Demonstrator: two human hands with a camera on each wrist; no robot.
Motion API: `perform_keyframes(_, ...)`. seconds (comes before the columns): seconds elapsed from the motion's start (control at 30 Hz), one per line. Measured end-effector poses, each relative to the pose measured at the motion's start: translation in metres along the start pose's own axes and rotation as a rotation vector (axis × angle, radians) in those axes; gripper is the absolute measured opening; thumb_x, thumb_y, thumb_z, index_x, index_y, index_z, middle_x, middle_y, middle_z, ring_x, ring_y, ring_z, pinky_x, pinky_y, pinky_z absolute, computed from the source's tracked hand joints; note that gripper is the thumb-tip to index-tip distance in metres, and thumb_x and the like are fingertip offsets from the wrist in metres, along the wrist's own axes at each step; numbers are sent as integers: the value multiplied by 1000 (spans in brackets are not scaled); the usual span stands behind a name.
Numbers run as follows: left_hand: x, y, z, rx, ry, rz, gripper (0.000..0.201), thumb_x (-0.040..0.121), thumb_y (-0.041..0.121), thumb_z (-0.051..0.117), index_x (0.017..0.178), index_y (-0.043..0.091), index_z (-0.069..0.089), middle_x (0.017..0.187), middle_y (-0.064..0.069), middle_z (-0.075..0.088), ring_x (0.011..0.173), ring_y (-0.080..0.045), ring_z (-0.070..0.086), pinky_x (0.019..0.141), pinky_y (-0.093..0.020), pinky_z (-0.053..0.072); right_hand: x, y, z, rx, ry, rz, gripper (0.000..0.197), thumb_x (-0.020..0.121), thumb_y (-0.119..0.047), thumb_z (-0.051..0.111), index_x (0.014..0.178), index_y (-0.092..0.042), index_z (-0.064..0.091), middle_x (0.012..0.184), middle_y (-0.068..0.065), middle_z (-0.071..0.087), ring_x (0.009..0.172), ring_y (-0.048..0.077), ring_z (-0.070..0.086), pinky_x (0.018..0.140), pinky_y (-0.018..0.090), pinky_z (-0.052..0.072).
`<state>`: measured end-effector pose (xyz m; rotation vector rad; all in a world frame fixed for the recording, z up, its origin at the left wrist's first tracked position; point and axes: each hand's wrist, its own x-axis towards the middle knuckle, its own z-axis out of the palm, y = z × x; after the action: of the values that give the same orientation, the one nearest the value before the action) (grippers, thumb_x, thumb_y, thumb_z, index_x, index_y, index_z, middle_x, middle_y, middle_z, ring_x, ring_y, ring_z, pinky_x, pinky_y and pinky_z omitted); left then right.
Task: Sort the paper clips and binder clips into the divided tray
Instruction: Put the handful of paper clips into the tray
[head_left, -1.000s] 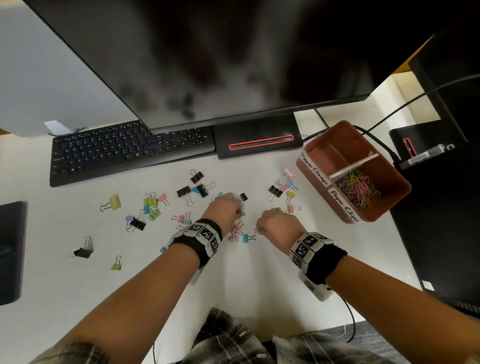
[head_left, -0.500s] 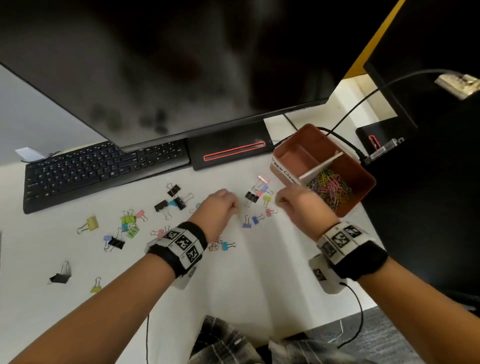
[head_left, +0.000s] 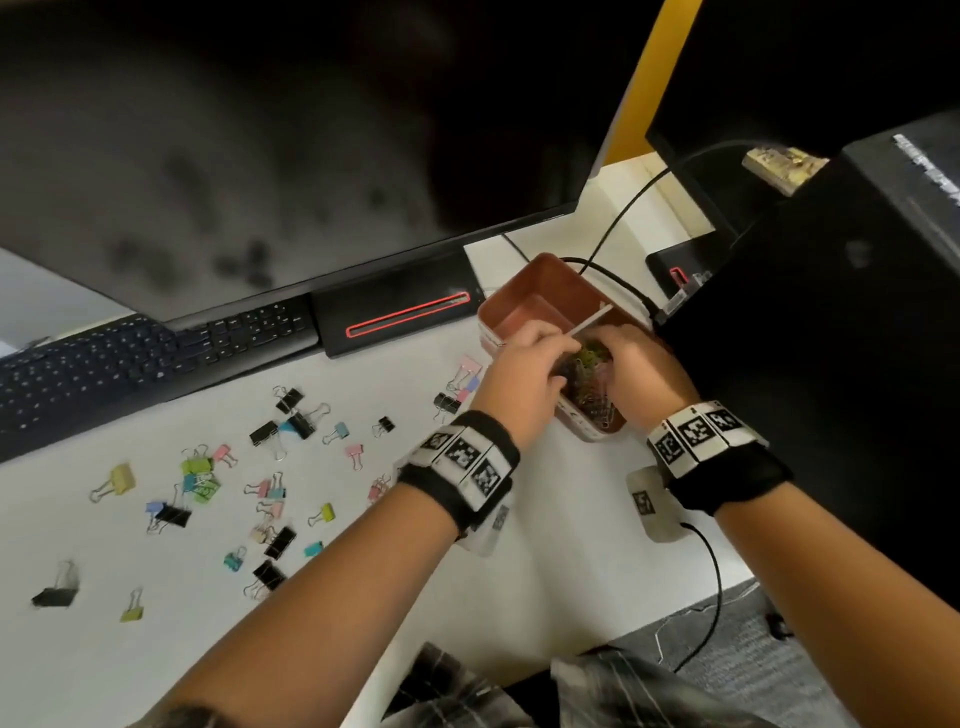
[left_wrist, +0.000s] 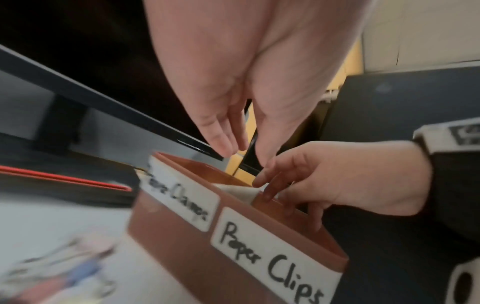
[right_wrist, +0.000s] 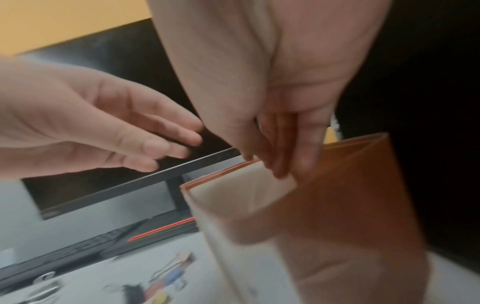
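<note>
The brown divided tray (head_left: 550, 283) stands at the desk's right, labelled "Paper Clamps" and "Paper Clips" on its front wall (left_wrist: 182, 236). Coloured paper clips (head_left: 592, 387) fill its near compartment; the far one looks bare. My left hand (head_left: 566, 358) hovers over the near compartment with straight, spread fingers (left_wrist: 223, 142) and holds nothing. My right hand (head_left: 605, 353) reaches in beside it, its straight fingers (right_wrist: 303, 156) pointing down by the white divider (right_wrist: 246, 189). Several coloured and black binder clips (head_left: 275, 431) lie scattered on the white desk to the left.
A black keyboard (head_left: 130, 358) and a large monitor (head_left: 260, 156) with a red-striped base (head_left: 400, 317) stand behind the clips. A tall black box (head_left: 831, 338) stands right against the tray. A cable (head_left: 623, 208) runs behind the tray.
Both hands have risen from the clips at mid-desk and moved right to the tray's paper-clip compartment, their fingers now uncurled. The head view has swung right.
</note>
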<state>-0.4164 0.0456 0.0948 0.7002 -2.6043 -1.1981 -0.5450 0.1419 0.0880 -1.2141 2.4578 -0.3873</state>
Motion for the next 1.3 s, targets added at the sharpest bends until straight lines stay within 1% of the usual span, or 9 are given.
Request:
perform_keyframes(0.1, -54, -43, -25, 16, 124, -64, 29, 79, 5, 57, 99, 25, 61, 105, 3, 51, 98, -18, 53, 91, -30, 46, -14, -32, 14, 108, 103, -281, 25, 84, -8, 57, 108, -14, 61, 110, 11, 60, 92, 28, 61, 79, 33, 50)
perform_keyframes(0.2, -116, -104, -42, 149, 116, -352, 26, 82, 10, 62, 103, 24, 59, 106, 3, 49, 97, -16, 51, 92, -34, 48, -25, -68, 53, 78, -143, -476, 30, 82, -18, 62, 112, -22, 59, 118, 6, 57, 105, 25, 57, 89, 35, 49)
perform_keyframes(0.33, -160, -155, -46, 137, 45, -612, 30, 85, 25, 64, 114, 22, 57, 109, 1, 48, 90, -16, 55, 88, -27, 46, -26, -95, 106, -199, -394, -406, 52, 83, -34, 62, 132, -29, 44, 142, 8, 34, 128, 30, 35, 103, 44, 37)
perform_keyframes(0.43, -163, -166, -40, 57, 0, -575, 30, 83, 23, 67, 113, 23, 63, 107, 1, 51, 85, -9, 52, 84, -17, 41, -23, -101, 130, -199, -436, -278, 55, 83, -36, 62, 134, -30, 42, 146, 9, 26, 133, 31, 28, 108, 42, 31)
perform_keyframes(0.53, -155, -164, -36, 51, -61, -491, 12, 82, 16, 67, 94, 15, 71, 99, -2, 58, 88, -8, 51, 86, -17, 41, -21, -105, 148, -23, -357, -281, 31, 85, -18, 62, 116, -18, 62, 127, 11, 46, 117, 31, 42, 100, 40, 41)
perform_keyframes(0.63, -151, -163, -41, 37, -69, -505, 9, 86, 9, 59, 85, 9, 68, 90, -2, 60, 81, -10, 53, 72, -10, 35, -17, -104, 151, 27, -341, -316, 19, 86, -14, 61, 104, -11, 68, 105, 13, 58, 104, 32, 48, 91, 41, 45)
perform_keyframes(1.0, -164, -169, -78, -230, 307, -568, 11, 85, 10, 64, 95, 14, 66, 100, 1, 60, 80, -1, 58, 68, 0, 43, -10, -97, 129, 69, -122, -343, 15, 81, -20, 68, 96, -17, 67, 97, 8, 64, 89, 25, 58, 82, 36, 50)
perform_keyframes(1.2, -182, -180, -78, 27, 229, -530, 32, 82, 8, 64, 113, 17, 60, 119, -3, 55, 109, -17, 51, 96, -26, 41, -22, -108, 136, -16, -170, -433, 26, 76, -29, 71, 101, -22, 67, 100, 3, 63, 90, 24, 57, 83, 40, 48)
perform_keyframes(1.3, -199, -180, -82, 218, 267, -609, 38, 79, 21, 68, 115, 23, 56, 124, -1, 51, 114, -24, 46, 96, -35, 37, -35, -127, 148, -40, -338, -566, 26, 80, -26, 67, 106, -20, 67, 107, 1, 65, 101, 26, 56, 90, 41, 40)
